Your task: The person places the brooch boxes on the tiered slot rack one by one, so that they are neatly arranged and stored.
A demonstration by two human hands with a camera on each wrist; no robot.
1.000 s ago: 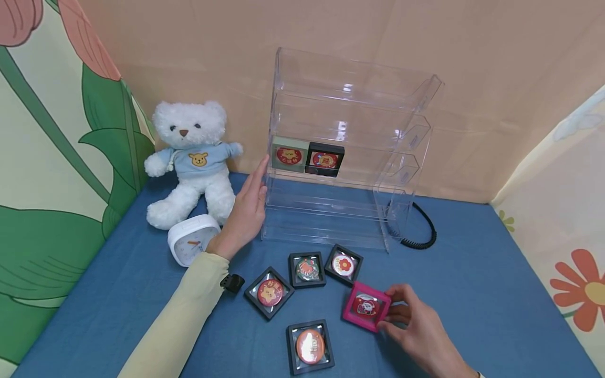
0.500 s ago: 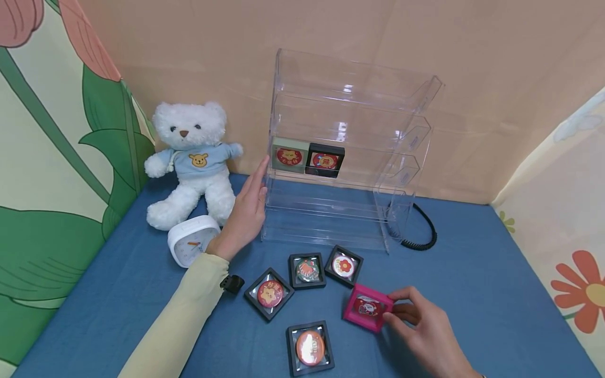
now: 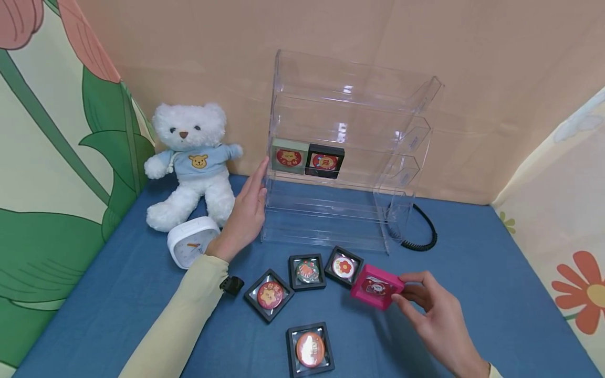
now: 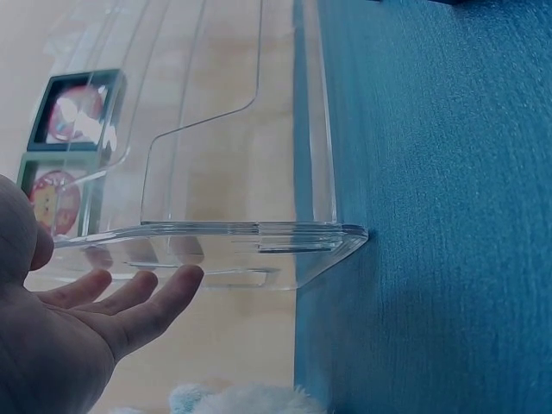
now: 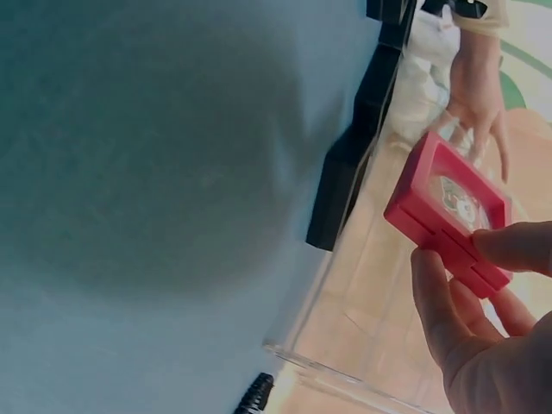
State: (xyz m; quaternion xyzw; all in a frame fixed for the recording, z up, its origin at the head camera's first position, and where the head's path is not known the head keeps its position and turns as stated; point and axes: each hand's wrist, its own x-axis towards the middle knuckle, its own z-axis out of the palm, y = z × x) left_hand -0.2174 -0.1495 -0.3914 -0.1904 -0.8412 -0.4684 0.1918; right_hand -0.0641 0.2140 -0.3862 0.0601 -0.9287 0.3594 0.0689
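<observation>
"Just above the blue cloth [image 3: 472,294], the pink case [image 3: 376,287] is up and tilted! Who's got it?"

"Right hand [image 3: 437,315]! Thumb on one face, fingers opposite, a neat pinch at the right-hand edge."

"And the left hand [image 3: 243,218]?"

"Fingers extended along the left side of the clear rack [image 3: 326,215]! Whether every fingertip touches, I cannot tell."

"Rack itself?"

"Pale green case [image 3: 289,157] and thick black case [image 3: 325,160], side by side on a middle tier!"

"Down on the cloth?"

"Four in black frames: flower case [image 3: 343,266], green-disc case [image 3: 308,271], bear-face case [image 3: 270,295], and nearest us, orange-disc case [image 3: 310,349]!"

"Over left, white teddy bear [image 3: 194,147] behind the white clock [image 3: 191,244]. Black coiled cord [image 3: 425,231] by the rack's right end!"
</observation>
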